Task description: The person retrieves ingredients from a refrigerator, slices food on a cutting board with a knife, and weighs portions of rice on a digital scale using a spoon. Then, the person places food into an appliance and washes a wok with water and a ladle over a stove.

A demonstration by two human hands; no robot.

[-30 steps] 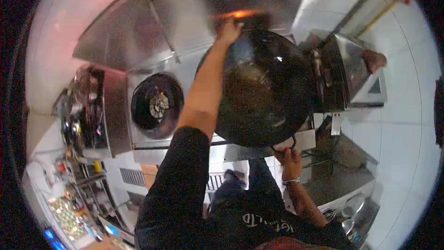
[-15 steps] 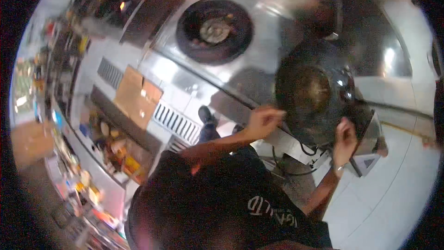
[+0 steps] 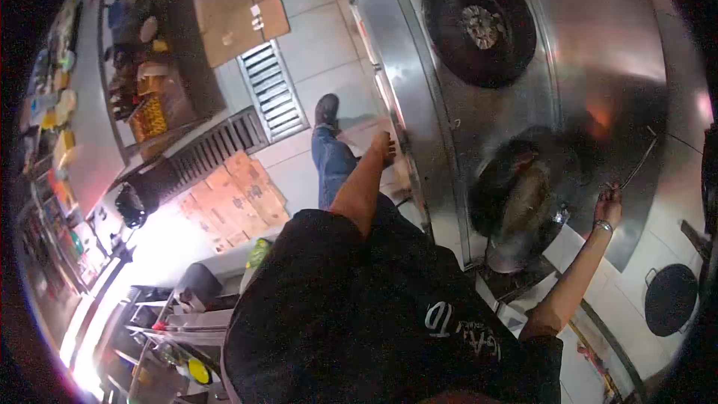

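Note:
My left hand [image 3: 385,148] is beside the front edge of the steel stove [image 3: 404,82], its fingers curled; what they hold, if anything, is hidden. My right hand [image 3: 611,203] is closed around the lower end of a thin metal rod [image 3: 641,161] in front of the steel back panel [image 3: 628,52]. Between my hands, nearer the right one, a dark wok [image 3: 486,191] sits on the stove, its inside blurred and brownish. A round black burner ring [image 3: 441,11] with a pale centre lies farther along the stove.
Cardboard sheets [image 3: 232,198] and a floor grate [image 3: 273,93] lie at left. A shelf holds yellow items [image 3: 149,117]. A metal rack [image 3: 198,322] stands lower left. A dark round pan [image 3: 671,299] is at far right.
The view has turned, bringing the stove to the right side. My left hand has moved away from the wok to the stove's front edge. My right hand has left the wok and taken hold of the rod.

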